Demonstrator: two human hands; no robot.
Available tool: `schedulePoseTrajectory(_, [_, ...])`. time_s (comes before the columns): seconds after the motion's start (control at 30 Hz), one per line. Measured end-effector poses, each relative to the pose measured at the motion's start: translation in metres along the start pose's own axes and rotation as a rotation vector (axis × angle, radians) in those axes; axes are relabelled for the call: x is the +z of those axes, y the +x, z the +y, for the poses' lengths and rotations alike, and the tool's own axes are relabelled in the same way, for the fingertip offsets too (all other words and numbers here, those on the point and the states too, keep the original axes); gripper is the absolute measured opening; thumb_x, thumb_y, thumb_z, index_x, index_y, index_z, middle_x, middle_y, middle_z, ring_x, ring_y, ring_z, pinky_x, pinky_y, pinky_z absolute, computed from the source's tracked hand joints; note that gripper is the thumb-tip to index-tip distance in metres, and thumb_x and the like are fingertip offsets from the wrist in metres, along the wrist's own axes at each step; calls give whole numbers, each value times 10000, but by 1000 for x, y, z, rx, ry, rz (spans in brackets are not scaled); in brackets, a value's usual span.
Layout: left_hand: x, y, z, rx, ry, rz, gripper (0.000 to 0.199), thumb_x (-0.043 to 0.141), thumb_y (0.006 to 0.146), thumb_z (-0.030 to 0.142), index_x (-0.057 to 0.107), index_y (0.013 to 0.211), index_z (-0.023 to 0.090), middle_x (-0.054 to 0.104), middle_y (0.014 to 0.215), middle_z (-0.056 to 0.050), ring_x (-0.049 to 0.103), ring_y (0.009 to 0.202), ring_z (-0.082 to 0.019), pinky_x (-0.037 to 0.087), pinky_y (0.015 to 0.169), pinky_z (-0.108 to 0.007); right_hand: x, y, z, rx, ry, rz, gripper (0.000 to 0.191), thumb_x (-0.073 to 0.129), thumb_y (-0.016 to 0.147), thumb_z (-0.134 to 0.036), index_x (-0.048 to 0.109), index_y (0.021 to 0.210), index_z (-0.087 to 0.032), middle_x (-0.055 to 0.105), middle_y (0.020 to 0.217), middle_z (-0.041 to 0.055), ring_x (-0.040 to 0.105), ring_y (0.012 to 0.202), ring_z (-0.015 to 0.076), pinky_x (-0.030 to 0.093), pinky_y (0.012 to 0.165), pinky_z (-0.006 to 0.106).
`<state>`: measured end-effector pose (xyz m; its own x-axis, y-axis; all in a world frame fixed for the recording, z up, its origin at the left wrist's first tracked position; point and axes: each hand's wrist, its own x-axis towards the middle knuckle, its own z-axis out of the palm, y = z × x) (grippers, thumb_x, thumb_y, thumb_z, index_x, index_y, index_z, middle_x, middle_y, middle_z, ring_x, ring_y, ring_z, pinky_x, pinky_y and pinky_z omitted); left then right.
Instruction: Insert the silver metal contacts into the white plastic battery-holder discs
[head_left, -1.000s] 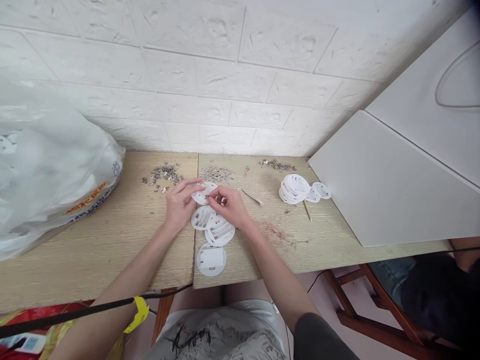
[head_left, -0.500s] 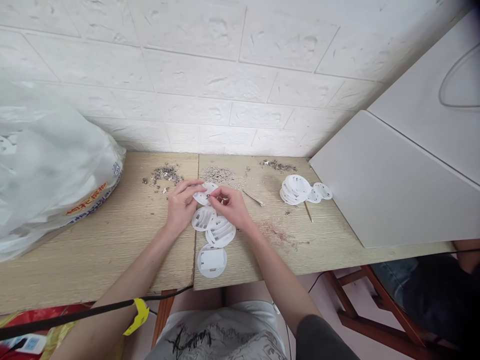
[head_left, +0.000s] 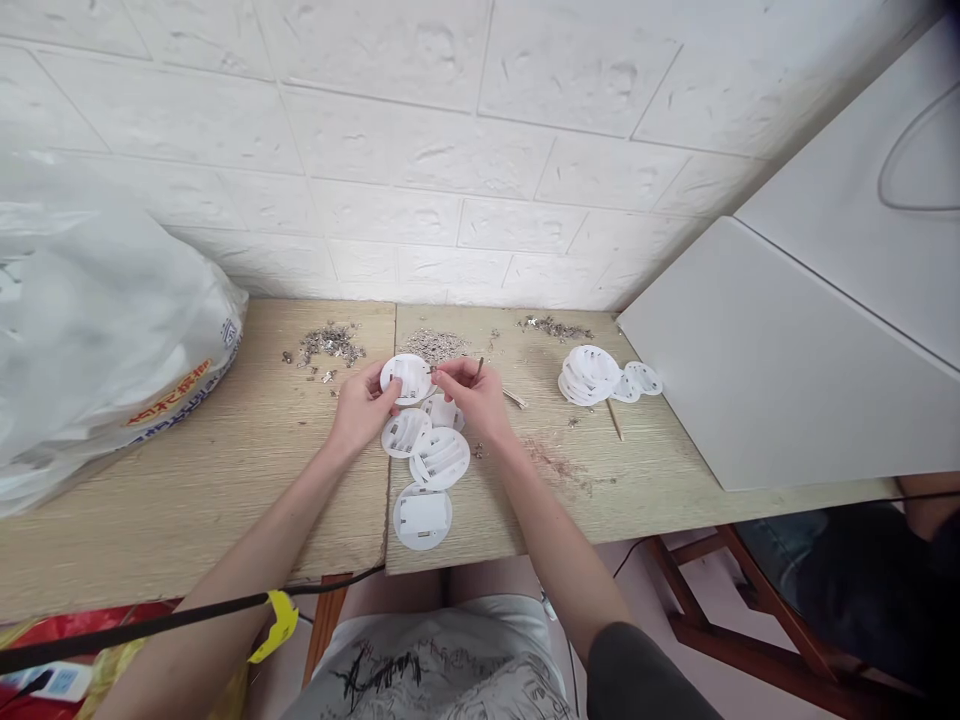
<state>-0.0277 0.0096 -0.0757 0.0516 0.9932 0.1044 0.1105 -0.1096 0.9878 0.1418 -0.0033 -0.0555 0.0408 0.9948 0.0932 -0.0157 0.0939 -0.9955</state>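
My left hand (head_left: 364,405) grips a white round plastic battery case (head_left: 406,379) by its left edge, thumb on its face. At the right rim of that case, my right hand (head_left: 474,395) is closed on a thin dark stick-like tool (head_left: 481,367), its kind unclear. A small dark tip shows between the fingers and the case. Below the hands lie more white round cases: one with battery slots (head_left: 406,433), a stack (head_left: 440,458), and one with a flat square cover (head_left: 422,516). Another case (head_left: 442,411) is partly hidden under my hands.
Heaps of small metal pieces lie along the back: left (head_left: 330,345), middle (head_left: 436,345) and right (head_left: 557,328). Further right is a stack of white discs (head_left: 590,374). Thin sticks (head_left: 515,398) rest nearby. A plastic bag (head_left: 112,330) and a white panel (head_left: 780,370) flank the table.
The case in my left hand has turned to face me, and my left thumb now lies on it. My right hand has shifted right, and a thin tool now shows in it.
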Motion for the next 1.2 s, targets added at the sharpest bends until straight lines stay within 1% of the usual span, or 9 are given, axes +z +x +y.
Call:
schedulePoseTrajectory(0.1, [1,-1,-2,-19,-11,-15,448,632,751,296,624,1171,140,663,873,-50,570,594,-123,489,451,-212,1,0,1,0,-14,7,193,718,686,-340,654,757,-172,629,681,4,505,555,97,434,528,244])
schedulePoseTrajectory(0.2, [1,-1,-4,-28,-23,-12,508,644,743,287,584,1229,154,667,894,-53,579,588,-121,492,455,-214,1,0,2,-3,-37,29,195,699,699,-326,664,811,-170,642,717,15,526,599,107,438,553,246])
schedulePoseTrajectory(0.27, [1,-1,-4,-26,-30,-19,497,643,745,291,593,1220,153,668,896,-53,582,598,-121,499,462,-212,0,1,3,-17,-70,34,194,681,717,-323,673,835,-169,654,742,23,538,630,115,440,576,252])
schedulePoseTrajectory(0.4, [2,-2,0,-40,-43,-61,475,643,754,313,624,1190,126,668,879,-57,584,622,-126,529,477,-222,0,1,4,-88,-168,26,156,652,749,-314,687,815,-177,675,793,31,545,671,127,438,607,265])
schedulePoseTrajectory(0.6, [5,-8,9,-96,-99,-108,508,690,717,307,636,1180,102,697,983,-93,636,693,-155,579,515,-249,2,-1,5,-289,-368,89,108,602,805,-260,689,813,-197,645,847,29,523,649,122,455,647,284])
schedulePoseTrajectory(0.83, [7,-11,15,-111,-96,-150,562,727,681,333,646,1186,99,709,913,-83,628,620,-145,581,506,-262,1,-1,12,-403,-539,52,111,567,855,-231,672,852,-196,621,895,42,535,667,130,457,640,278])
schedulePoseTrajectory(0.93, [7,-10,13,-109,-91,-149,566,725,680,333,646,1189,97,708,877,-73,617,590,-134,567,487,-246,1,-2,13,-412,-593,49,127,545,875,-230,669,871,-203,632,925,47,554,690,136,457,656,280])
schedulePoseTrajectory(1.03, [8,-10,13,-112,-92,-142,562,722,680,330,647,1187,99,709,895,-75,616,596,-132,565,481,-241,1,-3,11,-403,-606,45,140,526,884,-230,663,873,-202,643,937,50,570,719,142,455,661,277])
schedulePoseTrajectory(1.2, [8,-11,12,-121,-109,-133,556,717,690,337,643,1189,102,705,978,-97,630,634,-142,579,496,-256,1,-2,8,-377,-587,46,131,526,874,-223,653,854,-197,643,914,46,559,704,143,449,662,281])
